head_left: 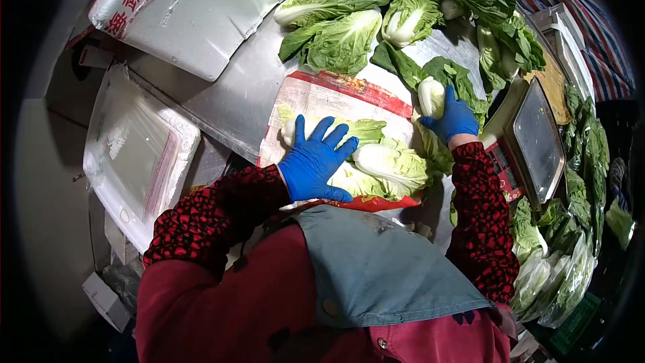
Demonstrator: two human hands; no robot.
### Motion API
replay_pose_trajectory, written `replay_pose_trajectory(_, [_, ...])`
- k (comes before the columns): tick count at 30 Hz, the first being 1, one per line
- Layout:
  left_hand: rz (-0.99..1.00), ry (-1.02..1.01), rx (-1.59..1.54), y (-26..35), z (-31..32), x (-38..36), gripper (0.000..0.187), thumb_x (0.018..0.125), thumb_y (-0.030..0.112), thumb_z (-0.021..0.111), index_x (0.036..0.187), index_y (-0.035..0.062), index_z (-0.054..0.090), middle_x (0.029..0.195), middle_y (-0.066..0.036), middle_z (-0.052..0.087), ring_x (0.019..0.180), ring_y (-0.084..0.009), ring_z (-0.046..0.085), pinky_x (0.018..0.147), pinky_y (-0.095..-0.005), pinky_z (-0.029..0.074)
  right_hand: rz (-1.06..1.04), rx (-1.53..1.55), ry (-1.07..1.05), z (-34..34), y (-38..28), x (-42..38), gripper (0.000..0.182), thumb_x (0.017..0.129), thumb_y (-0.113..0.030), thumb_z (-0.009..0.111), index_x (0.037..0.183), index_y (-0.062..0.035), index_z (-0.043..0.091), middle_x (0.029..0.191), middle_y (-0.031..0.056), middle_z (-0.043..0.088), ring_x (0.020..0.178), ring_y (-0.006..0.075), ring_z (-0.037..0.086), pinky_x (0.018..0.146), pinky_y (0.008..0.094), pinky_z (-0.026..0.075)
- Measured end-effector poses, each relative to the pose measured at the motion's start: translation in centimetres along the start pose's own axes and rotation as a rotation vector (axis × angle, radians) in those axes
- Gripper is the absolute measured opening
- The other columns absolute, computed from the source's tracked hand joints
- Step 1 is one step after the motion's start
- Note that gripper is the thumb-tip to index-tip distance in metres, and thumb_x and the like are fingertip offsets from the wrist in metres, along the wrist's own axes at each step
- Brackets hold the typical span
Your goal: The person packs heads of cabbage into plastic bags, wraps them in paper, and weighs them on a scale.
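Gloved hands with leafy cabbages [393,163] on a red-and-white sack [316,97].
The left hand [314,161] lies spread and ungripping over them; the right hand [457,119] grasps another cabbage [431,97] at its white base. Red characters on the foam box [195,13] include "蔬菜".

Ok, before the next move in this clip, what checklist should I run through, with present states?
- Left hand spread over the cabbages: ok
- Right hand at a separate cabbage: ok
- Firm right-hand grip: cannot tell
- Both hands gloved: ok
- Red-edged sack under the left-hand group: ok
- Metal worktop free of other greens: not ok
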State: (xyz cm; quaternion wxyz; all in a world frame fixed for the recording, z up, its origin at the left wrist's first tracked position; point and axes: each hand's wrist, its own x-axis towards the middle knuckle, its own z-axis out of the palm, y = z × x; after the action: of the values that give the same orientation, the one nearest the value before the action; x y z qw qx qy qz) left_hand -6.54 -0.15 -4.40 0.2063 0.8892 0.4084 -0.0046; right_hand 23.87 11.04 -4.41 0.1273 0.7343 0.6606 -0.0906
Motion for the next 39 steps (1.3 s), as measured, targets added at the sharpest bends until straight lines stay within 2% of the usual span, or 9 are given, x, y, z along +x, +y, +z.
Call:
replay_pose_trajectory(5, [0.041, 0.007, -0.013, -0.5, 0.0, -0.2, 0.111, 0.063, 0.082, 0.053, 0.141, 0.0045, 0.032, 0.145, -0.022, 0.025, 0.137, -0.0436, 0.015, 0.096, -0.0752, 0.007, -0.195, 0.221, 0.093, -0.5, 1.3, -1.4, 0.084, 0.067, -0.033, 0.077, 0.136, -0.0085, 0.037, 0.111, 0.0227, 0.060, 0.098, 0.0370, 0.061, 0.082, 0.0412, 0.050])
replay_pose_trajectory(8, [0.046, -0.011, -0.032, -0.6, -0.3, -0.2, 0.116, 0.061, 0.084, 0.053, 0.144, 0.0066, 0.027, 0.146, -0.020, 0.027, 0.138, -0.0396, 0.016, 0.100, -0.0716, 0.005, -0.535, 0.394, 0.384, -2.7, -1.0, -3.2, 0.080, 0.064, -0.027, 0.080, 0.132, -0.0072, 0.042, 0.109, 0.0197, 0.059, 0.097, 0.0379, 0.059, 0.084, 0.0415, 0.049])
replay_pose_trajectory(11, [-0.003, 0.012, -0.097, -0.7, 0.5, -0.3, 0.120, 0.058, 0.081, 0.059, 0.146, 0.0073, 0.022, 0.147, -0.023, 0.020, 0.138, -0.0418, 0.013, 0.097, -0.0732, 0.009, -0.784, 0.446, 0.336, -3.6, -4.7, -3.8, 0.079, 0.063, -0.023, 0.080, 0.130, -0.0046, 0.044, 0.115, 0.0208, 0.053, 0.099, 0.0386, 0.056, 0.085, 0.0417, 0.048])
replay_pose_trajectory(14, [-0.108, 0.018, -0.172, 0.0, -0.4, -0.9, 0.124, 0.056, 0.077, 0.065, 0.148, 0.0101, 0.016, 0.150, -0.023, 0.012, 0.139, -0.0423, 0.011, 0.098, -0.0722, 0.010, -0.886, 0.337, -0.015, 0.7, -7.4, -3.2, 0.079, 0.068, -0.036, 0.078, 0.133, -0.0074, 0.043, 0.117, 0.0204, 0.051, 0.105, 0.0384, 0.054, 0.089, 0.0427, 0.045])
replay_pose_trajectory(17, [-0.078, 0.201, -0.074, 0.5, -1.0, -0.5, 0.127, 0.053, 0.075, 0.068, 0.148, 0.0115, 0.014, 0.152, -0.023, 0.005, 0.139, -0.0432, 0.009, 0.097, -0.0728, 0.011, -0.851, 0.508, -0.198, 2.5, -7.1, -2.3, 0.082, 0.072, -0.040, 0.075, 0.138, -0.0069, 0.039, 0.122, 0.0238, 0.048, 0.112, 0.0399, 0.051, 0.095, 0.0415, 0.043])
replay_pose_trajectory(21, [-0.106, -0.041, -0.015, 0.3, -1.6, 0.8, 0.131, 0.046, 0.079, 0.068, 0.147, 0.0102, 0.018, 0.152, -0.019, 0.009, 0.136, -0.0426, 0.018, 0.090, -0.0739, 0.021, -0.850, 0.518, -0.206, 2.7, -6.7, -2.5, 0.080, 0.073, -0.041, 0.074, 0.136, -0.0047, 0.041, 0.121, 0.0236, 0.049, 0.110, 0.0404, 0.051, 0.094, 0.0426, 0.043])
replay_pose_trajectory(27, [-0.042, -0.057, 0.021, -0.1, -1.0, 1.0, 0.125, 0.049, 0.082, 0.063, 0.143, 0.0068, 0.028, 0.152, -0.018, 0.015, 0.132, -0.0425, 0.025, 0.088, -0.0762, 0.022, -0.831, 0.543, 0.405, -1.6, -3.1, -7.7, 0.057, 0.072, -0.040, 0.072, 0.116, -0.0071, 0.058, 0.108, 0.0139, 0.056, 0.097, 0.0338, 0.051, 0.084, 0.0441, 0.041])
replay_pose_trajectory(30, [-0.059, -0.063, 0.002, 0.1, -1.2, 1.2, 0.126, 0.050, 0.083, 0.062, 0.144, 0.0081, 0.026, 0.152, -0.017, 0.015, 0.132, -0.0429, 0.026, 0.088, -0.0763, 0.020, -0.801, 0.290, 0.148, 0.4, -1.2, -12.0, 0.059, 0.064, -0.038, 0.076, 0.114, -0.0121, 0.060, 0.106, 0.0091, 0.057, 0.100, 0.0300, 0.052, 0.084, 0.0430, 0.040])
replay_pose_trajectory(39, [-0.101, -0.087, -0.029, 0.3, -1.7, 1.2, 0.135, 0.045, 0.081, 0.067, 0.148, 0.0132, 0.013, 0.153, -0.014, 0.014, 0.133, -0.0428, 0.025, 0.092, -0.0755, 0.018, -0.717, 0.458, 0.201, -1.3, -0.4, -12.3, 0.060, 0.054, -0.024, 0.074, 0.111, -0.0108, 0.060, 0.096, 0.0096, 0.058, 0.092, 0.0313, 0.053, 0.084, 0.0414, 0.040])
